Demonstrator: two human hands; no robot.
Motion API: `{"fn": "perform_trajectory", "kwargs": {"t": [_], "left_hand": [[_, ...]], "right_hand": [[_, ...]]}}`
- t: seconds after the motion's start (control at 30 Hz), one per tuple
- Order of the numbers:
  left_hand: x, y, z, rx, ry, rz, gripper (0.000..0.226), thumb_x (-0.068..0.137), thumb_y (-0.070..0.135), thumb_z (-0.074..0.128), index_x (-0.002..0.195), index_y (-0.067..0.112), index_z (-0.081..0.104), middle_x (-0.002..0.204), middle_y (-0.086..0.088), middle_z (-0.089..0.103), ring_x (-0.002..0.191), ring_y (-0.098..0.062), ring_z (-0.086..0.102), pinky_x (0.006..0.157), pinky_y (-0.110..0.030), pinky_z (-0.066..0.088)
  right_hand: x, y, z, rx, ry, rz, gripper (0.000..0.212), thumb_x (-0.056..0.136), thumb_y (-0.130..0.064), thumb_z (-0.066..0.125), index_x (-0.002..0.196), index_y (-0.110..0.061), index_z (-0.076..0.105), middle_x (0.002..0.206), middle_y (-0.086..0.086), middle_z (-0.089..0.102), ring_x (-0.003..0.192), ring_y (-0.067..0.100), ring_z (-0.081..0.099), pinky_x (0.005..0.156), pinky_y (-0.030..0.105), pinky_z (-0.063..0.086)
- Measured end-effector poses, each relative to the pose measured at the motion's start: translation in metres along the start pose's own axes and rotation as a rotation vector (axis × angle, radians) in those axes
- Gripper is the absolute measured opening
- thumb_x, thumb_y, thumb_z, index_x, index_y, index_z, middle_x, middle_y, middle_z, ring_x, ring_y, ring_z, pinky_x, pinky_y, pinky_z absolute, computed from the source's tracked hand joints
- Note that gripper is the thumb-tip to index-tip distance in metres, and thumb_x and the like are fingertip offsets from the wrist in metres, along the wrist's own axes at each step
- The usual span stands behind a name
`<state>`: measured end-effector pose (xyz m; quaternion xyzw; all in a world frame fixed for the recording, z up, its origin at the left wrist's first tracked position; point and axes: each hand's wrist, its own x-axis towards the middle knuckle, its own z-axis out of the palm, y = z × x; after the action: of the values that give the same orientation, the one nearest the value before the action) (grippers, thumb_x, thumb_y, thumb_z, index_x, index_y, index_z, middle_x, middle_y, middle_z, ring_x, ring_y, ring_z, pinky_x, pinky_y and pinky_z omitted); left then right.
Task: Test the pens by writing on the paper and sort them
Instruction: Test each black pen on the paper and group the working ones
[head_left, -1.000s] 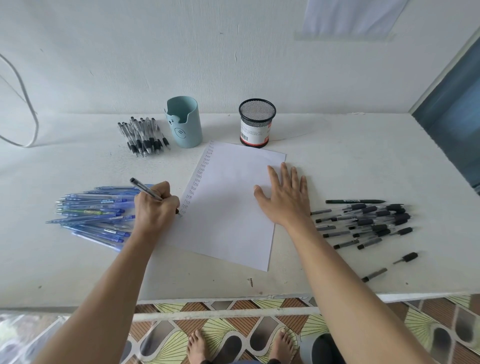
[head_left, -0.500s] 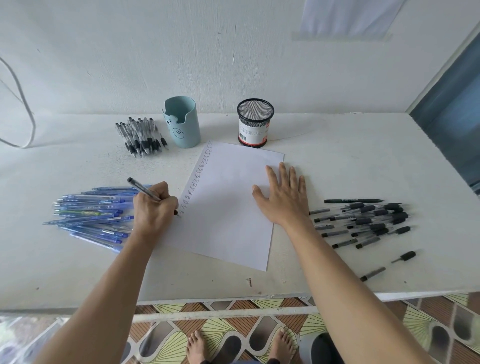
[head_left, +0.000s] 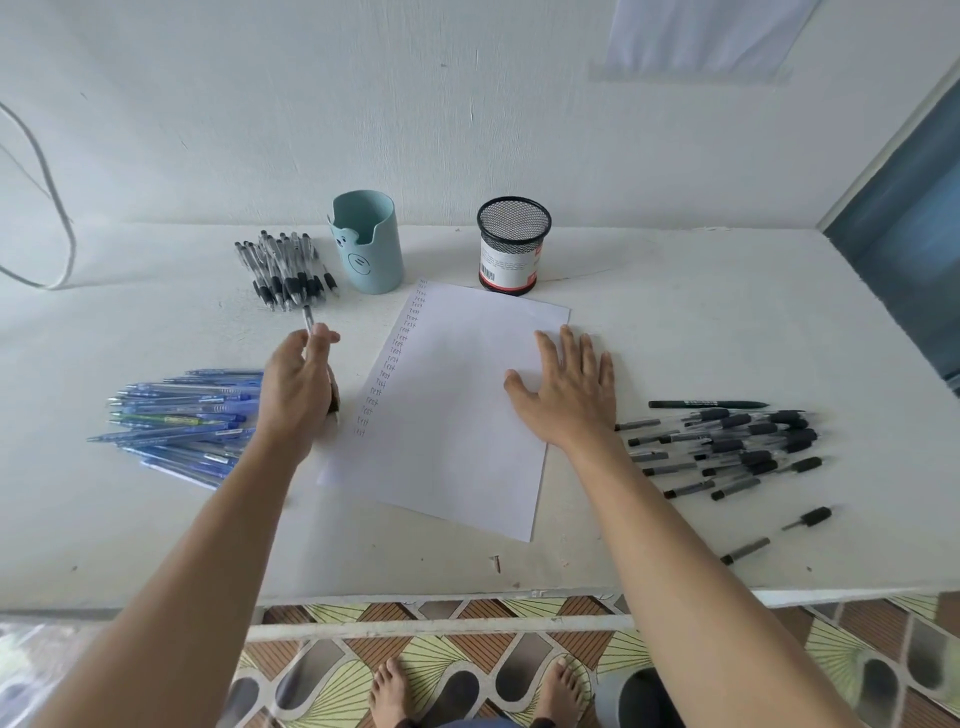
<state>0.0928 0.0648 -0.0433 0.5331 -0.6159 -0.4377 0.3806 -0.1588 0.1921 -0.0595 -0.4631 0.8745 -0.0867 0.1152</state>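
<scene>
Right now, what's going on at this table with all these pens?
A person is testing pens. The left hand grips a pen just left of the paper, pointing toward the black-grip pile at the back. The right hand lies flat on the paper, which carries a column of "test" words down its left side. Blue pens lie at the left, dark pens at the right.
</scene>
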Motion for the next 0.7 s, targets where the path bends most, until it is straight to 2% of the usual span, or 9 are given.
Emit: {"fn": "perform_trajectory", "kwargs": {"t": [0.1,0.23,0.33,0.43,0.57,0.63,0.7], "left_hand": [[0.007,0.002,0.001,0.009,0.04,0.023,0.037,0.107,0.04,0.039,0.106,0.013,0.064,0.053,-0.011,0.051,0.038,-0.013,0.043,0.046,-0.029,0.034],[0.021,0.007,-0.003,0.092,0.075,0.061,0.032,0.101,0.043,0.055,0.097,0.011,0.062,0.056,-0.013,0.051,0.038,-0.012,0.042,0.049,-0.028,0.034],[0.036,0.011,-0.006,0.158,0.118,0.04,0.04,0.099,0.047,0.056,0.081,0.012,0.057,0.051,-0.004,0.05,0.038,-0.011,0.045,0.051,-0.03,0.036],[0.055,0.017,-0.01,0.223,0.152,-0.029,0.048,0.1,0.052,0.05,0.076,0.012,0.061,0.057,-0.01,0.058,0.053,-0.026,0.054,0.059,-0.035,0.042],[0.089,0.026,-0.018,0.325,0.221,-0.146,0.042,0.089,0.037,0.039,0.084,0.001,0.061,0.086,-0.024,0.065,0.09,-0.043,0.064,0.077,-0.047,0.051],[0.103,0.032,-0.021,0.404,0.234,-0.172,0.037,0.091,0.028,0.042,0.098,-0.002,0.062,0.103,-0.026,0.065,0.104,-0.044,0.06,0.087,-0.047,0.051],[0.114,0.034,-0.023,0.468,0.24,-0.177,0.041,0.097,0.024,0.044,0.125,-0.002,0.059,0.125,-0.027,0.061,0.121,-0.042,0.053,0.101,-0.046,0.047]], "right_hand": [[0.003,-0.007,-0.002,0.046,0.009,0.029,0.073,0.092,-0.059,0.038,0.155,-0.026,0.02,0.167,0.005,0.004,0.153,0.027,-0.003,0.122,0.051,-0.005],[0.006,-0.014,0.0,0.059,0.045,0.063,0.071,0.089,-0.058,0.042,0.15,-0.024,0.026,0.165,0.007,0.011,0.152,0.029,0.001,0.121,0.054,-0.003],[0.009,-0.02,0.003,0.044,0.072,0.083,0.071,0.088,-0.057,0.043,0.147,-0.02,0.029,0.163,0.01,0.014,0.151,0.032,0.004,0.119,0.059,-0.002],[0.01,-0.024,0.006,0.04,0.105,0.087,0.071,0.087,-0.053,0.045,0.145,-0.016,0.031,0.162,0.012,0.018,0.151,0.035,0.007,0.117,0.064,0.0],[0.011,-0.025,0.009,0.026,0.118,0.067,0.07,0.087,-0.05,0.043,0.147,-0.016,0.03,0.163,0.009,0.018,0.151,0.034,0.007,0.116,0.066,0.001],[0.011,-0.024,0.01,0.017,0.135,0.061,0.069,0.087,-0.05,0.042,0.146,-0.016,0.031,0.162,0.008,0.019,0.151,0.034,0.008,0.116,0.067,0.003],[0.01,-0.024,0.01,0.008,0.14,0.057,0.068,0.088,-0.05,0.041,0.146,-0.017,0.031,0.162,0.008,0.02,0.151,0.034,0.009,0.116,0.067,0.003]]}}
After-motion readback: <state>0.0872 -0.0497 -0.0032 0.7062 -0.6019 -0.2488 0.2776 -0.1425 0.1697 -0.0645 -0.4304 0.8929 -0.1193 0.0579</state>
